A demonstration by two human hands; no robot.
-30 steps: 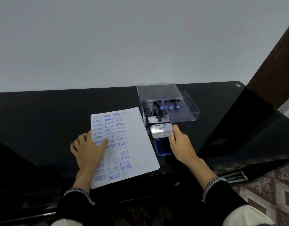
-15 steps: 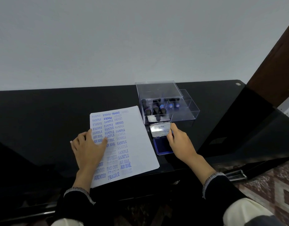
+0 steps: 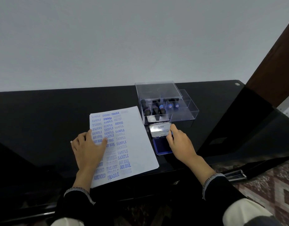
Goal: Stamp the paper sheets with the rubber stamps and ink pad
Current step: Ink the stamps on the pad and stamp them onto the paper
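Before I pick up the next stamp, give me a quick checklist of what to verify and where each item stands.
1. Ink pad open, blue surface exposed: ok; its lid is tipped back.
2. Paper sheet held steady: ok; left hand rests flat on it.
3. Free space on the sheet: ok; right-hand strip is unstamped.
4. Stamps reachable: ok; they stand in the clear box, front part uncovered.
5. Right hand free: cannot tell; its fingers curl at the lid's edge.
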